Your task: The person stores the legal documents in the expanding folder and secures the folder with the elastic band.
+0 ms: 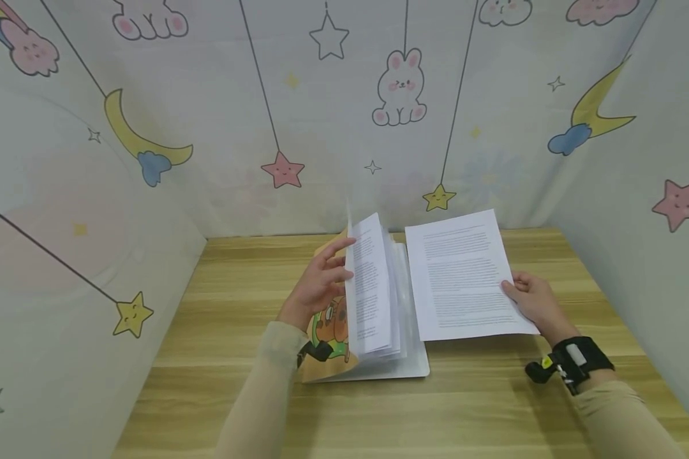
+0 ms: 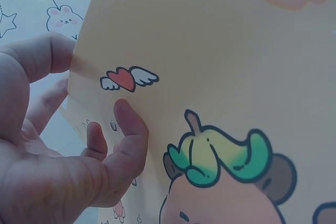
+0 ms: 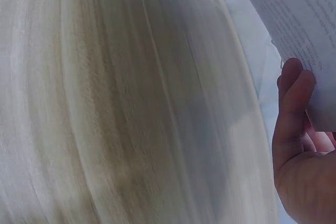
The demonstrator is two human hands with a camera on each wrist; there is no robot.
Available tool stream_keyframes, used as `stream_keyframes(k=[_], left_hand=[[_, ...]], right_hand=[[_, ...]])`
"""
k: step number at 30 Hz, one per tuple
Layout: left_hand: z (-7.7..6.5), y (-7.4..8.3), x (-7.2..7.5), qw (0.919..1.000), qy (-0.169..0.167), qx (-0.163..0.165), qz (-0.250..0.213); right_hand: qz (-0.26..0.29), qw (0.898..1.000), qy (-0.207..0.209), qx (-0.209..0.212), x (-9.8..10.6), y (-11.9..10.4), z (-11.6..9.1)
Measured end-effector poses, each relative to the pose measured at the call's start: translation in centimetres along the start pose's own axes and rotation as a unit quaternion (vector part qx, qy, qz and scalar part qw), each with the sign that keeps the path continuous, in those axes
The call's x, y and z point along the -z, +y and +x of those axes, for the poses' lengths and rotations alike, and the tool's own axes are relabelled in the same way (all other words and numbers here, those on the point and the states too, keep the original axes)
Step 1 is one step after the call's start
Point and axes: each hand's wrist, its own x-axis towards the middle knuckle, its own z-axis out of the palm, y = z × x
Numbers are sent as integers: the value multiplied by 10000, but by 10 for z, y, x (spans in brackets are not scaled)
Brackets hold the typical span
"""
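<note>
A folder (image 1: pixel 327 366) with an orange cartoon cover and a white back (image 1: pixel 416 366) stands partly open on the table. Its upright leaves hold printed pages (image 1: pixel 370 287). My left hand (image 1: pixel 316 284) grips the folder at the cover's edge; in the left wrist view, some fingers (image 2: pixel 131 140) lie against the orange cover (image 2: pixel 210 66) and another digit passes behind its edge. To the right, a printed sheet of paper (image 1: pixel 459 274) is tilted up beside the folder. My right hand (image 1: pixel 534 299) pinches its right edge, the thumb on the printed face.
The wood-grain table (image 1: pixel 465 408) runs back to a pale cloth wall (image 1: pixel 344 140) printed with stars, moons and rabbits. Cloth side walls rise at left (image 1: pixel 51 255) and right (image 1: pixel 637 236). A black strap (image 1: pixel 585 360) with a camera circles the right wrist.
</note>
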Motion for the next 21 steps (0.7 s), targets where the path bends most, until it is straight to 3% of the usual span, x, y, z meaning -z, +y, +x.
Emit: stream_keyframes(k=[14,21], left_hand=[[0,0,0,10000,18,29,2],[0,1,0,10000,51,62,36]], right_hand=[[249,9990,-313,-200,-9,0,0],[331,9980,-524,-76,-13,-2,-4]])
